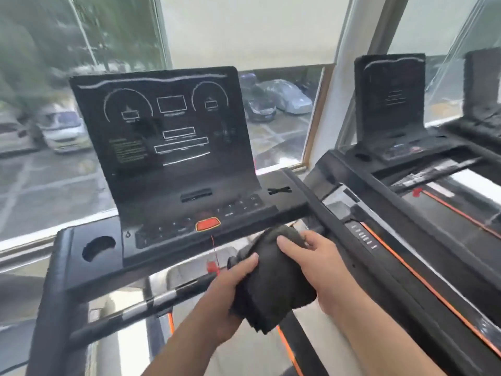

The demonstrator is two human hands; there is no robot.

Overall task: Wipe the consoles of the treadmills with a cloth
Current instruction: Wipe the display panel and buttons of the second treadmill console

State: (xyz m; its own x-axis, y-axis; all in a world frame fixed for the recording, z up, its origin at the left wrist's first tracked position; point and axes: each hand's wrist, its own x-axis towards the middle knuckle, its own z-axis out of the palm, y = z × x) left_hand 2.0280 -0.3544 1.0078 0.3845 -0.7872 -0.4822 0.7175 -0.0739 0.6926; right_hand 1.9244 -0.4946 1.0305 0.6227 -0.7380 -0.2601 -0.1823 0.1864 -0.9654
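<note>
A wide window [48,164] is seen behind the machines, with parked cars beyond it. The nearest treadmill console [173,147], a dark upright panel with white outlined dials and boxes, is set straight ahead, and a second console [390,104] is seen well apart to the right. A dark folded cloth [271,286] is held between both hands just below the near console's front edge, right of centre; whether the edge is touched cannot be told. The cloth is gripped from the left by the left hand [225,294], thumb laid over the top and fingers hidden beneath. Its upper end is clasped by the right hand [322,267], thumb pressed on top and fingers curled round. An orange button [208,224] is seen on the keypad, with a small red clip [212,266] hung below it.
</note>
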